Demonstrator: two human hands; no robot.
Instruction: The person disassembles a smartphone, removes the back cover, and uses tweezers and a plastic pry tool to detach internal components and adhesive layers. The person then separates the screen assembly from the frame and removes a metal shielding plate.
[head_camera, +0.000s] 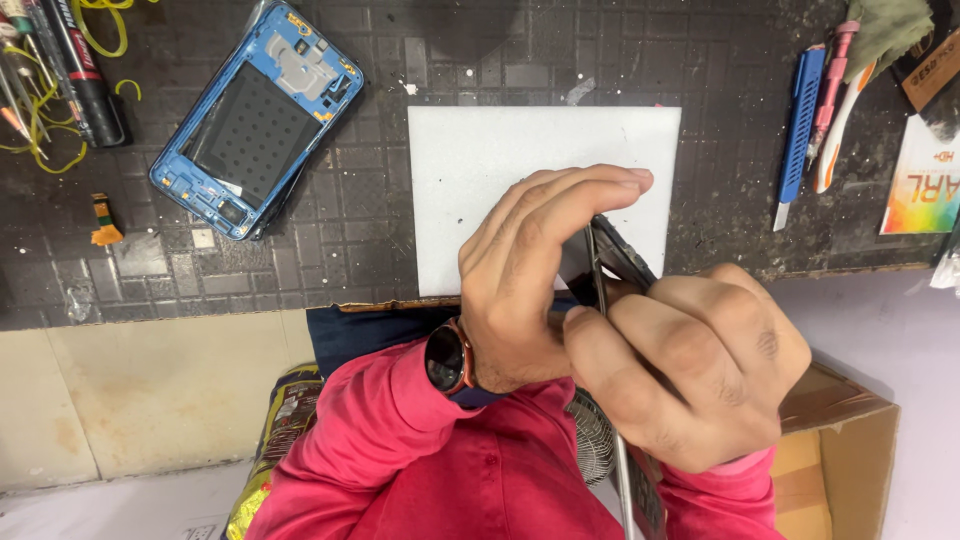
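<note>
Both the left hand (535, 270) and right hand (690, 370) pinch a thin phone panel (610, 262) above the white mat (480, 170); a blue phone frame (258, 118) lies well apart on the bench (720, 70).

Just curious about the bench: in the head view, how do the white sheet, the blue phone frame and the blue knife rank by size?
Largest to smallest:
1. White sheet, partly hidden by the hands.
2. Blue phone frame.
3. Blue knife, long but far narrower.
</note>
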